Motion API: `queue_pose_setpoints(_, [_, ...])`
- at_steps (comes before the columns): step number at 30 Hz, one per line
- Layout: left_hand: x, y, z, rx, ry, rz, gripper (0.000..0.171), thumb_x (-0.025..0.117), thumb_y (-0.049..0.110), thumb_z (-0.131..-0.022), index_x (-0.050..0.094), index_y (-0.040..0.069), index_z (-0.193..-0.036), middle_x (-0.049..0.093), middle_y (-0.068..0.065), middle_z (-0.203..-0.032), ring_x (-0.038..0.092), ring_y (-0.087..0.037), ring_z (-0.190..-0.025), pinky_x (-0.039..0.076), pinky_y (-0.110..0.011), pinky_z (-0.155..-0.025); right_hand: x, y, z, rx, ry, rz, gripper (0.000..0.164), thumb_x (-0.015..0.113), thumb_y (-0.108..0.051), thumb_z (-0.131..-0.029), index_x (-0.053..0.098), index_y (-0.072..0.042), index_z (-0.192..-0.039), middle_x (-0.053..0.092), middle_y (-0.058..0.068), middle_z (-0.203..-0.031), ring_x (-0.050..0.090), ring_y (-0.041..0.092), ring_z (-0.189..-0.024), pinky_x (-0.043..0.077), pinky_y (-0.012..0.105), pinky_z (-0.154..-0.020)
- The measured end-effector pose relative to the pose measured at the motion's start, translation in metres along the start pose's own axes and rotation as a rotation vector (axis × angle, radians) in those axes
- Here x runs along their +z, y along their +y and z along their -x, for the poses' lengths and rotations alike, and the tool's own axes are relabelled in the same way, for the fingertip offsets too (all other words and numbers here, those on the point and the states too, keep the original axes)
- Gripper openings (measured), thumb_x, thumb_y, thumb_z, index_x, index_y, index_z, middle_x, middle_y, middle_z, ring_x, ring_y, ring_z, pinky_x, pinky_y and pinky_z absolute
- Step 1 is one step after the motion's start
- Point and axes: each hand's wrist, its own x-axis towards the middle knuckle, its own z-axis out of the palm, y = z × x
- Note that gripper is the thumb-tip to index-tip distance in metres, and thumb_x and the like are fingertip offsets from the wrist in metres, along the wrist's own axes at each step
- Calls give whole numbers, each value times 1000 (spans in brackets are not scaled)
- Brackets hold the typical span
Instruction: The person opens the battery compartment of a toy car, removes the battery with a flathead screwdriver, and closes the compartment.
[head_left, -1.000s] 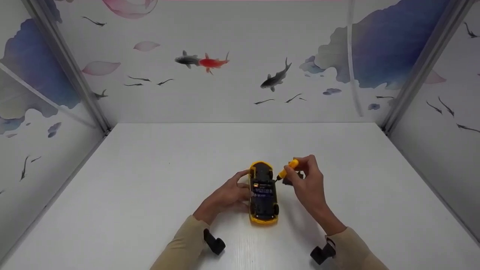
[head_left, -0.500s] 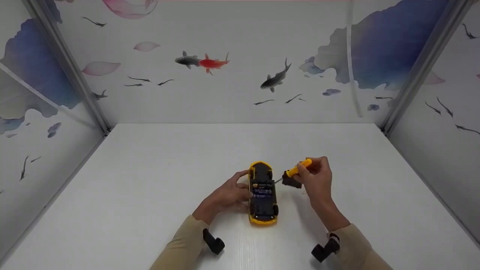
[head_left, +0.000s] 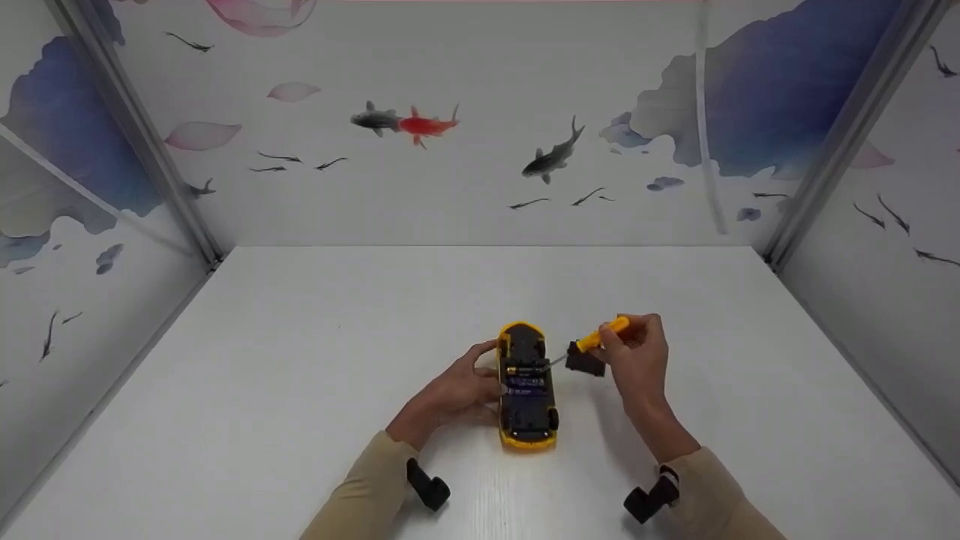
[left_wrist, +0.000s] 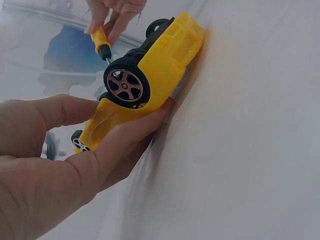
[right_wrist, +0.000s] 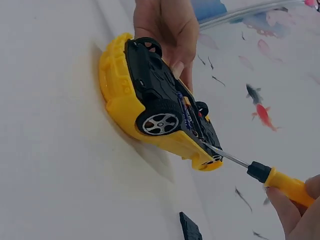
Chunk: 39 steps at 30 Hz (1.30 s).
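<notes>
A yellow toy car (head_left: pixel 529 427) lies upside down on the white table, its black underside facing up. My left hand (head_left: pixel 461 386) grips its left side between thumb and fingers. In the open compartment under the car sit batteries (head_left: pixel 526 382) with blue-purple wrapping. My right hand (head_left: pixel 639 360) pinches a screwdriver (right_wrist: pixel 287 186) by its yellow handle. The metal shaft slants down to the left, its tip at the compartment's edge in the right wrist view. Black wheels with silver spokes show in both wrist views, such as one wheel (left_wrist: pixel 126 84) beside the left fingers.
A small black cover (head_left: pixel 586 364) lies on the table right of the car, partly under the screwdriver handle. The white table (head_left: pixel 337 322) is bounded by a back wall (head_left: pixel 480 202) and side walls printed with fish and petals. Black cameras (head_left: pixel 429 486) sit on both wrists.
My right hand has moved right and leaned the screwdriver over to a flatter slant. In the last half second its tip has shifted left over the battery compartment. The left hand and car stay put.
</notes>
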Motion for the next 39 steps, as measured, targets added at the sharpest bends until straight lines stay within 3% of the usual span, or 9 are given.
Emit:
queue_pose_setpoints(6, [5,2,2,4,49,-26,87,62,-2,-88,17,18,-159,61,-22,-132,68,-29,-109,60,-43,-83,16,0,21,-249,37,157,28,63,-3,-96,46,2,-118,56,14,-112,58,23,-101,51,7,-81])
queue_pose_setpoints(9, [7,3,3,6,75,-41,87,63,-1,-87,17,16,-159,62,-22,-131,68,-26,-103,58,-36,-75,20,1,25,-290,37,180,26,64,-2,-95,48,0,-115,58,14,-109,60,22,-99,50,6,-80])
queue_pose_setpoints(13, [8,4,3,-1,91,-41,88,64,0,-88,16,17,-160,61,-21,-133,68,-24,-100,57,-33,-69,17,4,18,-191,29,114,28,61,-3,-97,45,1,-120,54,14,-113,60,24,-103,55,12,-81])
queue_pose_setpoints(21, [5,6,3,-31,91,-54,89,65,1,-88,16,19,-160,63,-19,-132,69,-26,-105,59,-37,-74,1,15,-9,216,22,-112,42,51,-8,-103,31,1,-139,42,22,-142,53,34,-129,54,28,-89])
queue_pose_setpoints(25, [2,4,1,-20,59,-44,88,65,0,-88,17,19,-160,61,-20,-134,68,-29,-110,59,-40,-78,-7,29,-21,433,5,-254,52,44,-12,-105,22,-2,-151,36,22,-151,47,31,-136,53,25,-94])
queue_pose_setpoints(28, [1,2,1,-24,46,-45,87,64,-1,-89,17,20,-159,61,-19,-134,67,-28,-110,59,-38,-77,-11,34,-24,533,-36,-323,57,43,-13,-106,17,-4,-156,33,19,-153,44,27,-138,52,24,-97])
queue_pose_setpoints(32, [-1,2,0,-35,38,-36,88,61,-4,-88,18,21,-160,63,-18,-131,67,-24,-106,57,-35,-73,-15,27,-24,526,-59,-337,58,44,-12,-106,18,-5,-157,36,16,-151,45,27,-137,53,24,-97])
queue_pose_setpoints(39, [-1,3,-1,-45,61,-64,88,62,-3,-86,19,21,-160,64,-18,-130,66,-24,-107,54,-33,-75,-18,6,-21,298,-21,-212,45,50,-14,-104,31,0,-143,45,13,-133,51,29,-129,57,26,-88])
